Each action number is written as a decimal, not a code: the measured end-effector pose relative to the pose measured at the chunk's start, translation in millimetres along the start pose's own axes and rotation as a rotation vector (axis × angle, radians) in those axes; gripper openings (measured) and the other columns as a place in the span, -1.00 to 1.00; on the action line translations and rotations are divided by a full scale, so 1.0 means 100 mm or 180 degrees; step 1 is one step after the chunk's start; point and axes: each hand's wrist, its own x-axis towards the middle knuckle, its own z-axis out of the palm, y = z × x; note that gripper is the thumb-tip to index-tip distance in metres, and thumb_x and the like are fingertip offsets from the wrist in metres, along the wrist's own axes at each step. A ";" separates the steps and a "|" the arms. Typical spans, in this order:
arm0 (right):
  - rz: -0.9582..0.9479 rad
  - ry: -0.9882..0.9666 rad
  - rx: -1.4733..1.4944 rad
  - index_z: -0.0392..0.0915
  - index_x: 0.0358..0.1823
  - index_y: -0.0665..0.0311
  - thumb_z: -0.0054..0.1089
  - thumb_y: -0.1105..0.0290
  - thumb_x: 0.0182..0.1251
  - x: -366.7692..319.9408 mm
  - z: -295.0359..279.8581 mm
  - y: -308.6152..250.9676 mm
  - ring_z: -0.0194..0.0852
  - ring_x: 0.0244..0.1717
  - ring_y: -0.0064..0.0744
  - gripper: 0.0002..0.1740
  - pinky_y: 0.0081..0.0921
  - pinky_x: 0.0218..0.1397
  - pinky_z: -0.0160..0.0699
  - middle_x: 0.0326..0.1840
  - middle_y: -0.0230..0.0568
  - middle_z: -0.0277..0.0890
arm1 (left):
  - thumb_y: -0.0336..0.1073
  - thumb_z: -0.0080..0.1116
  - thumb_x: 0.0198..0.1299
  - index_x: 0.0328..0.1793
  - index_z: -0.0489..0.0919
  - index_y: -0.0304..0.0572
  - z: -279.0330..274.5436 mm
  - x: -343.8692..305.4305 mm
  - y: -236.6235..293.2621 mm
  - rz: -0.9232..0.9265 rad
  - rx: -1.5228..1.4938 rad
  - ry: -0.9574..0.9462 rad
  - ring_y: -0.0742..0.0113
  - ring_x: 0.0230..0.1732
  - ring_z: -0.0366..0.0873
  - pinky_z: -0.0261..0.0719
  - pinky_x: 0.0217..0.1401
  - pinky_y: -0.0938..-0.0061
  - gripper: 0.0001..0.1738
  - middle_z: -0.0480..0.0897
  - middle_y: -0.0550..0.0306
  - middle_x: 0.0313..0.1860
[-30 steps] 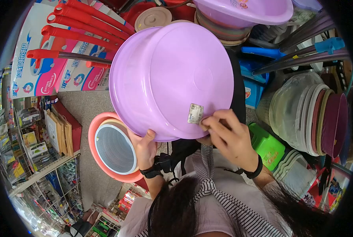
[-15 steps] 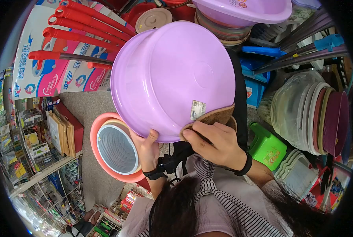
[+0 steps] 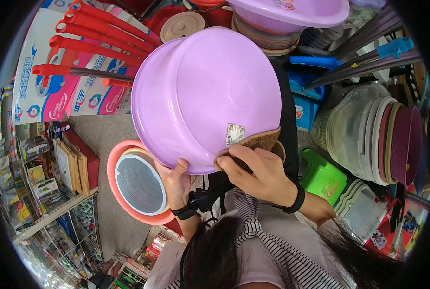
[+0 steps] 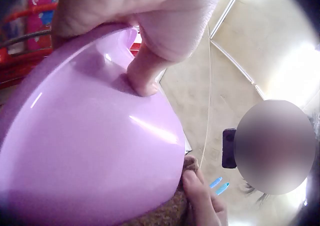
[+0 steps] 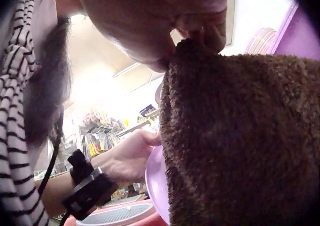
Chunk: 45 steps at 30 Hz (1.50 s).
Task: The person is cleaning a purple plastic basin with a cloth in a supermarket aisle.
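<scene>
A purple plastic basin (image 3: 210,91) is held bottom-up and tilted in front of the person, a barcode sticker (image 3: 235,134) on its underside. The left hand (image 3: 178,185) grips its rim at the lower left, thumb on the outer wall; in the left wrist view the thumb (image 4: 145,78) presses on the purple side. The right hand (image 3: 260,174) pinches a brown fluffy cloth (image 3: 265,140), which lies against the basin's lower right edge beside the sticker. Close up in the right wrist view, the cloth (image 5: 240,136) hangs from the fingers and covers much of the basin.
Below left stands a pink basin (image 3: 113,166) with a grey-blue strainer (image 3: 140,183) in it. Red-handled mops (image 3: 104,45) lean at the upper left. A green stool (image 3: 324,178) and stacked basins (image 3: 383,139) stand at the right, and shelves of goods (image 3: 41,178) line the left.
The right hand has moved left and down along the basin's edge, and the brown cloth has come into fuller view, spread against the basin. The left hand keeps its hold on the rim.
</scene>
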 end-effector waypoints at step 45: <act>-0.0173 0.0130 -0.0069 0.55 0.04 0.27 0.24 0.35 0.05 -0.21 0.15 0.04 0.42 -0.43 -0.60 -0.55 -0.65 -0.40 0.34 0.00 -0.31 0.48 | -0.30 0.52 -0.05 0.46 0.10 -0.31 -0.17 0.10 -0.05 0.0083 0.0102 0.0007 0.10 0.28 0.35 0.26 0.39 0.24 0.02 0.38 -0.03 0.28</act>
